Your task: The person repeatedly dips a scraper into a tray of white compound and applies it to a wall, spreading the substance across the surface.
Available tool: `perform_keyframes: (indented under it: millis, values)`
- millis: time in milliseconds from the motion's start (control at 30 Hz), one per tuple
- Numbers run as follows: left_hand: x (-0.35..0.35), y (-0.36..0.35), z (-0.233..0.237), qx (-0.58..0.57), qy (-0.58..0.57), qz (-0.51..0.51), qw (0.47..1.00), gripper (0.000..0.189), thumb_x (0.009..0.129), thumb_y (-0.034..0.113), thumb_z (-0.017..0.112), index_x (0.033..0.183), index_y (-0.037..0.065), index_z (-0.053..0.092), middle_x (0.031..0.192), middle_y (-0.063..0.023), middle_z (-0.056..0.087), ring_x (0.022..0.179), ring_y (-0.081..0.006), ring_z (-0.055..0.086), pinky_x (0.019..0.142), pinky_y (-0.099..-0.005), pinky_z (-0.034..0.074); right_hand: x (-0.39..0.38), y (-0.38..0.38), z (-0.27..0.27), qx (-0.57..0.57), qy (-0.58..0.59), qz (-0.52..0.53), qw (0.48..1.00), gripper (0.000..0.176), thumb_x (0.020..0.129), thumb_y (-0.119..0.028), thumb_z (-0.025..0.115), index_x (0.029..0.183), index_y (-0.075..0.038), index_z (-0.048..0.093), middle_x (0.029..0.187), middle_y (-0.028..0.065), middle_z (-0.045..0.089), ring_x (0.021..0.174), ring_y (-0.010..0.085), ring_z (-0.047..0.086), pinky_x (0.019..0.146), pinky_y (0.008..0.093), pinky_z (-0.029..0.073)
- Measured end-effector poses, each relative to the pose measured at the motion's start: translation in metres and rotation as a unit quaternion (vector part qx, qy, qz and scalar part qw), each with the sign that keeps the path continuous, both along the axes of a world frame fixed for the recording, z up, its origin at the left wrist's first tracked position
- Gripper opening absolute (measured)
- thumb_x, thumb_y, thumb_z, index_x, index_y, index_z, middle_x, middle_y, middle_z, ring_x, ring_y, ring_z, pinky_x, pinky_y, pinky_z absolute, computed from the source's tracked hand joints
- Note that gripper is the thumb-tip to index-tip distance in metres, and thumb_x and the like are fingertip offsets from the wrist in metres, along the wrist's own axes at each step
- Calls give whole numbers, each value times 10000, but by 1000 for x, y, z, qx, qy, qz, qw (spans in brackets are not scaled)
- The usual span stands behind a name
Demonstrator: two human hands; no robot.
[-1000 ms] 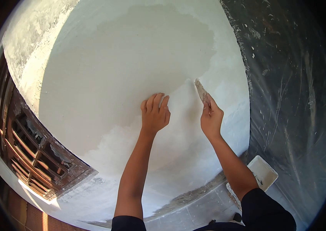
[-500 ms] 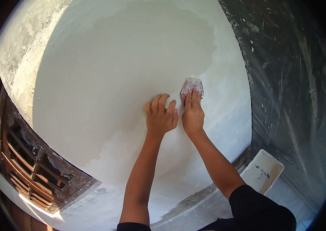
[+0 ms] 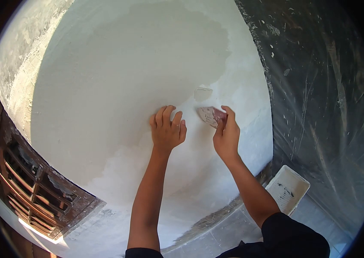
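My right hand [image 3: 227, 135] grips a small flat putty scraper [image 3: 210, 115], its blade smeared white and pinkish, held against the white wall [image 3: 122, 77]. Just above the blade a fresh patch of putty [image 3: 202, 93] shows on the wall. My left hand [image 3: 167, 129] rests flat on the wall to the left of the scraper, fingers together pointing up, holding nothing. The upper wall is smooth and greyish white; the lower part is brighter white and uneven.
A white tray [image 3: 287, 189] smeared with putty lies on the tiled floor at lower right. Dark plastic sheeting [image 3: 319, 86] flecked with white covers the surface to the right. A brown wooden lattice window [image 3: 31, 185] stands at lower left.
My right hand swung the scraper in from the right onto the wall, pressed it flat, then drew it down, leaving a fresh putty patch. My left hand shifted slightly left.
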State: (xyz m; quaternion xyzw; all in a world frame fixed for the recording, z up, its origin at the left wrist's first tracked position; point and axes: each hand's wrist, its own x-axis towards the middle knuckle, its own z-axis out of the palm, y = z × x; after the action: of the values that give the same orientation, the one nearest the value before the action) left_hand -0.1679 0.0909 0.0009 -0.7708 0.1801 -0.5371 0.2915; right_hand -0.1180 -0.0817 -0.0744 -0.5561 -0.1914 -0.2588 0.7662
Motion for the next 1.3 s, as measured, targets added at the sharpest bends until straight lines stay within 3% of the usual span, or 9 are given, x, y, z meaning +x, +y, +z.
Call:
perform_keyframes:
  millis: [367,567,700,833,900,967,1000,1133,1300]
  values:
    - [40,-19,12,19,-17,34,999,400,788,165,614,1164,143,481,1211,-90,530,1153,-281,468,916,-444,291,92,-6,61,26,-148,111,982,535,871,126,480,1378,-43,498,1083,176,604,987,290,625,868,316,478]
    - [40,-18,7,45,-28,63,997,372,788,174,610,1137,164,481,1206,-94,532,1135,-284,482,917,-438,297,126,-21,44,224,-19,46,973,493,856,137,485,1326,-2,536,1045,170,623,987,257,636,866,305,484]
    - [36,-18,6,34,-26,65,997,374,785,183,609,1135,159,479,1204,-97,531,1142,-284,474,911,-430,297,97,-13,51,3,-166,98,981,541,828,133,518,1344,-30,534,943,165,594,864,289,614,774,300,479]
    - [38,-16,5,31,-35,71,996,378,790,185,601,1142,149,467,1205,-101,529,1148,-284,467,904,-428,295,139,-23,33,126,-31,-34,991,547,826,163,496,1346,-3,529,974,145,598,823,246,615,779,300,493]
    - [37,-17,6,33,-35,72,996,376,792,185,599,1142,150,464,1206,-102,529,1145,-284,467,904,-428,294,132,-22,39,164,-87,18,982,560,818,168,496,1351,-2,524,967,141,593,821,241,609,788,285,485]
    - [37,-18,6,34,-33,74,996,375,794,185,597,1142,150,461,1206,-103,528,1142,-284,468,904,-429,293,115,-15,42,9,-170,97,981,566,819,171,489,1359,2,514,975,138,591,857,233,616,802,276,477]
    - [36,-18,6,27,-29,77,996,373,794,184,596,1141,154,462,1208,-103,527,1141,-285,469,905,-428,292,102,-18,52,-41,-167,121,978,531,887,140,461,1393,-18,499,990,90,596,843,141,563,779,223,455]
    - [36,-18,5,30,-28,88,995,366,797,187,593,1138,156,464,1212,-103,526,1137,-288,472,909,-432,292,148,-19,29,207,-6,31,978,540,826,137,516,1349,5,519,918,153,576,828,255,593,786,273,469]
    - [36,-19,5,24,-30,97,995,356,800,189,594,1133,150,474,1211,-101,529,1137,-287,474,905,-433,301,111,-10,38,11,-222,99,970,578,806,132,530,1363,-22,519,877,161,546,812,301,588,772,292,475]
